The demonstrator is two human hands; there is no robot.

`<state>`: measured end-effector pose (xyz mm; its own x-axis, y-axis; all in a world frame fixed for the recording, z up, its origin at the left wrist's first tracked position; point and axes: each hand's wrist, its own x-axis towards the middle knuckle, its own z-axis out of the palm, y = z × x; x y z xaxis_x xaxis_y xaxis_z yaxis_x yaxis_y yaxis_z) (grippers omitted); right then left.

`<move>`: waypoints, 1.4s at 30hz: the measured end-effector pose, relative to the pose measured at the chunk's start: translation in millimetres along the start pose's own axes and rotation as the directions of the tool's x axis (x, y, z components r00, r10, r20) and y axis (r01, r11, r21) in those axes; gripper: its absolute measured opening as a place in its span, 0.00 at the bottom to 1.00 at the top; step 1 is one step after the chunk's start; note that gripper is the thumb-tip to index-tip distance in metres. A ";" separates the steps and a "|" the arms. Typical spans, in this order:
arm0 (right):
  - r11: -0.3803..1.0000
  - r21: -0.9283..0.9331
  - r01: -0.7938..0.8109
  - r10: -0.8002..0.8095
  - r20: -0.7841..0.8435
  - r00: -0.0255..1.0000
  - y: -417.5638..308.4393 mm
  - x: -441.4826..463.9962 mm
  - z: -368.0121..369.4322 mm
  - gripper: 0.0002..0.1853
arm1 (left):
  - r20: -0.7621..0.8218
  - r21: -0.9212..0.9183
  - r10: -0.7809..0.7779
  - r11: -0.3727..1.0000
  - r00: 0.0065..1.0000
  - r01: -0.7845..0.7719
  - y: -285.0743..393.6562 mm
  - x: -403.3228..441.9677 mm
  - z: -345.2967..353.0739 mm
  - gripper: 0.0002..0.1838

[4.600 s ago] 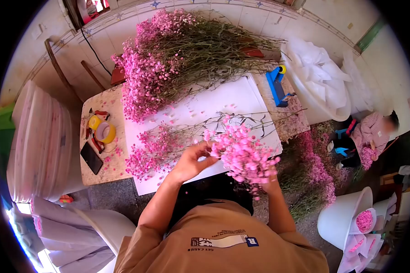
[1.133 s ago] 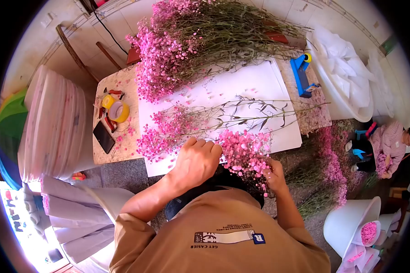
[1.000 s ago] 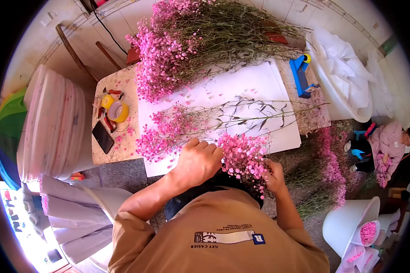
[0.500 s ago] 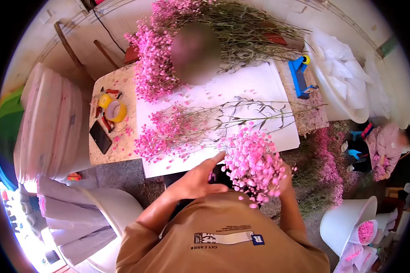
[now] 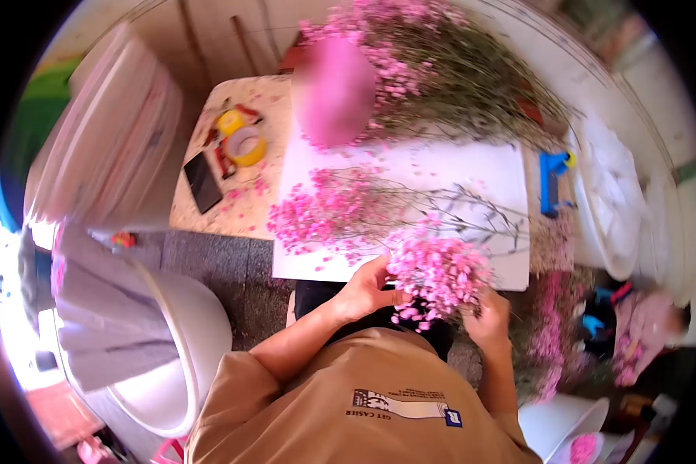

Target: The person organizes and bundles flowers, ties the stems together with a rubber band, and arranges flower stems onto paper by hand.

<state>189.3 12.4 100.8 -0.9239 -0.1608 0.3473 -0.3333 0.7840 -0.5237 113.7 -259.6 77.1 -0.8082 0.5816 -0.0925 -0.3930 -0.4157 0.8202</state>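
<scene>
The work looks to me only partly done. A bunch of pink flowers (image 5: 437,271) is gathered in front of the person's body, above the near edge of the bench (image 5: 243,220), and I see no wrapping around its heads (its stems are mostly hidden). The right hand (image 5: 489,319) is closed around this bunch from the right, just below the blossoms. The left hand (image 5: 367,290) is at its left side, half open, with the thumb apart from the fingers; whether it presses on the blossoms, I cannot tell.

What is not gathered remains plenty. Loose sprigs (image 5: 325,209) lie across the white paper (image 5: 305,267), heads to the left and stems to the right, and a big heap of flowers (image 5: 464,77) fills the far side, one part of it covered by a blur. On the left of the bench are a tape roll (image 5: 245,146) and a phone (image 5: 203,182); on the right stands a blue tape dispenser (image 5: 549,183). At the near right, a wrapped bunch (image 5: 584,447) is beside a white bucket (image 5: 557,425), and it appears more finished than the one in hand.
</scene>
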 end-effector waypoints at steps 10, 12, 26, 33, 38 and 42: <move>0.908 -0.078 0.411 -0.398 0.140 0.907 -87.7 125.3 -41.8 0.28 | 0.007 0.977 0.514 0.178 0.858 -0.115 2.0 -40.6 -93.5 0.15; 0.878 -0.026 0.479 -0.463 0.214 0.860 -106.0 146.5 -18.5 0.28 | 0.045 0.973 0.542 0.168 0.839 -0.161 -2.3 -47.8 -90.3 0.19; 0.868 0.071 0.492 -0.491 0.279 0.825 -51.5 159.1 158.5 0.26 | 0.365 0.847 0.529 0.154 0.766 -0.509 42.3 -77.8 -67.6 0.27; 0.904 0.047 0.426 -0.419 0.306 0.855 -54.2 155.7 177.0 0.16 | 0.175 0.984 0.583 -0.067 0.793 -0.167 32.2 -39.0 -95.1 0.27; 0.921 -0.041 0.388 -0.334 0.434 0.837 -38.8 155.7 165.7 0.23 | 0.193 0.980 0.532 -0.136 0.825 -0.142 10.3 -25.2 -103.5 0.32; 0.909 -0.039 0.416 -0.378 0.348 0.858 -49.4 163.7 125.2 0.35 | 0.180 0.982 0.556 -0.153 0.811 -0.113 15.3 2.6 -103.0 0.33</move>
<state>31.0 -127.7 86.2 -0.7323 -0.6428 0.2247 -0.6796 0.6688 -0.3014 60.4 -336.4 31.2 -0.7956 0.3661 0.4828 0.5817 0.6845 0.4395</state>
